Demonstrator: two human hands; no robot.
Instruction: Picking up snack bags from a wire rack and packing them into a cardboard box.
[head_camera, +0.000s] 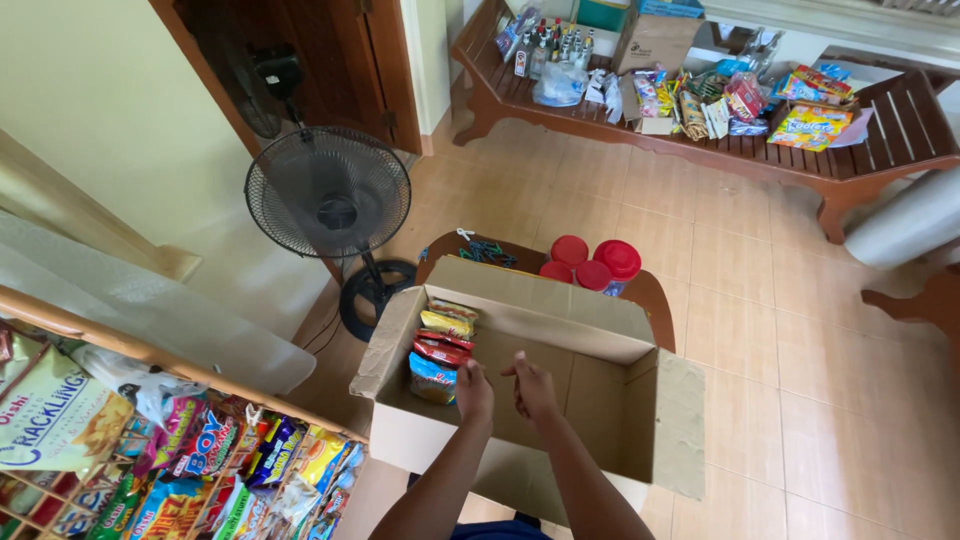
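Head view, both hands (503, 388) inside cardboard box (600, 340), snack packets (440, 350) at left

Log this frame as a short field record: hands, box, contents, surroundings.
left hand: inside the open box, empty, nearest the snack packets
right hand: inside the box beside the left, empty, fingers curled
cardboard box: flaps open, mostly unfilled
snack packets: stacked against the box's left wall
red-lidded jars: on a small table behind the box
standing fan: on the floor, behind and left of the box
wooden bench: far side, loaded with goods
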